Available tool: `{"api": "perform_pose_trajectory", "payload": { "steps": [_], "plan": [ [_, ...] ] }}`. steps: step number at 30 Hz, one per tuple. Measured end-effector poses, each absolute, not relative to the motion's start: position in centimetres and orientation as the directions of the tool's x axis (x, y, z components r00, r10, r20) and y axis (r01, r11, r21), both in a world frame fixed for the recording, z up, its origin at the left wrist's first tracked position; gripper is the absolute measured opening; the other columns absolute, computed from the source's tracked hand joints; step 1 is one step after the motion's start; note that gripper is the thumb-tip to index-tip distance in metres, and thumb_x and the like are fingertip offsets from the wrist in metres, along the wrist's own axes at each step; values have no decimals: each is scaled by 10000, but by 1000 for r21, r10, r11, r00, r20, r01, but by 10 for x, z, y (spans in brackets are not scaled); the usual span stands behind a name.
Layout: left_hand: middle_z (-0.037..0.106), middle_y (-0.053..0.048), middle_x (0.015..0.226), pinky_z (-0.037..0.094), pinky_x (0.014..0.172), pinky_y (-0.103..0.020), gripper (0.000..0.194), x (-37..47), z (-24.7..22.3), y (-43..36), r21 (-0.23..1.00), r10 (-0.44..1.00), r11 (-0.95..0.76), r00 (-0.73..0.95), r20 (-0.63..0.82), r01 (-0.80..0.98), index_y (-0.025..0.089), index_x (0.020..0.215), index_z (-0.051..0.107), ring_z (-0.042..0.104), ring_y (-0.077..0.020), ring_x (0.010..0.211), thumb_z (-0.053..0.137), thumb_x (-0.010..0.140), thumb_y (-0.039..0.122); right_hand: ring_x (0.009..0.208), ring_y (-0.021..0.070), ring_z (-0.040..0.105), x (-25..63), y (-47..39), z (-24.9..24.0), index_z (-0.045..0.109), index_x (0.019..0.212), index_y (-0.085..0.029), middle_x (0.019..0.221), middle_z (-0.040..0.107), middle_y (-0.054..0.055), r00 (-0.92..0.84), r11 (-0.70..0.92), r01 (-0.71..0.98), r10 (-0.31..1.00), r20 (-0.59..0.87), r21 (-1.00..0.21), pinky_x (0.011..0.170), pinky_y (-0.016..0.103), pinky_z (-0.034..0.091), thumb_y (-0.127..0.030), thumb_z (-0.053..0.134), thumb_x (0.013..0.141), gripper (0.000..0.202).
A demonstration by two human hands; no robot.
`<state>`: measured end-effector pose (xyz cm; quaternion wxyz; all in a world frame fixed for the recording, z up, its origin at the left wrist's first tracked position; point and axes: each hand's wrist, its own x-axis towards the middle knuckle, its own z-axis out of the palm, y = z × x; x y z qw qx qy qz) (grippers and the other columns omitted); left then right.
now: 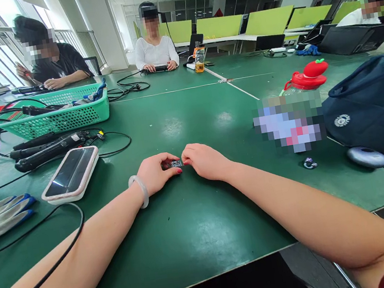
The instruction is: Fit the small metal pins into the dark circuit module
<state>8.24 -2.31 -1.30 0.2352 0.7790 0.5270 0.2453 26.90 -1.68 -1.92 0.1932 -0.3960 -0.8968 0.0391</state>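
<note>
Between the thumb and fingers of my left hand (158, 172) is a small dark circuit board (176, 163) with pale markings, held just above or on the green table (205, 225). My right hand (204, 160) is closed in a pinch at the board's right edge. Whatever lies between its fingertips, if anything, is too small to make out. A pale bangle (141, 191) circles my left wrist. A phone in a pink case (71, 173) lies to the left of my left hand.
On the left are a green basket (62, 117) with cables, black tools (53, 148) and work gloves (0, 218). A black cable (73, 247) crosses my left forearm. A dark bag (376, 103), red-lidded bottle (304, 80) and oval case (367, 157) stand right. Several people sit around.
</note>
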Motion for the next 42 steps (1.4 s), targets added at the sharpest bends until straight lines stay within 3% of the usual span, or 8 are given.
{"api": "perform_pose_trajectory", "payload": {
  "steps": [8,21,33,37,42],
  "plan": [
    [614,0,749,449,685,-275,295,87,-13,-27,765,919,-324,378,113,557,181,863,634,531,-133,691,694,644,370,777,150,473,264,-25,-15,538,792,-164,844,545,46,-543,671,666,735,405,-325,710,266,360,-111,399,857,162],
    [596,1,735,449,684,-287,283,88,-14,-26,790,917,-319,381,118,523,169,798,595,526,-133,692,700,635,375,781,147,481,260,-30,-12,565,792,-155,846,562,51,-553,688,652,718,423,-318,725,273,376,-146,414,875,173],
    [587,8,716,438,652,-269,256,88,-12,-27,818,910,-307,401,104,486,159,789,595,506,-115,648,704,630,329,625,92,470,259,-35,-8,618,682,-175,681,553,-18,-363,511,518,858,364,-686,608,229,377,-199,613,751,73],
    [579,9,710,431,627,-260,254,88,-10,-28,828,904,-305,417,95,471,159,787,589,496,-110,632,696,637,334,625,92,474,259,-34,-8,623,699,-178,697,554,-18,-349,468,497,879,326,-730,602,230,388,-196,606,746,53],
    [573,10,693,429,612,-259,257,88,-9,-28,825,908,-301,408,94,478,159,782,589,493,-112,621,692,630,339,643,96,483,261,-33,-8,646,723,-183,717,565,-9,-356,477,527,875,327,-703,608,233,393,-208,575,782,96]
  ]
}}
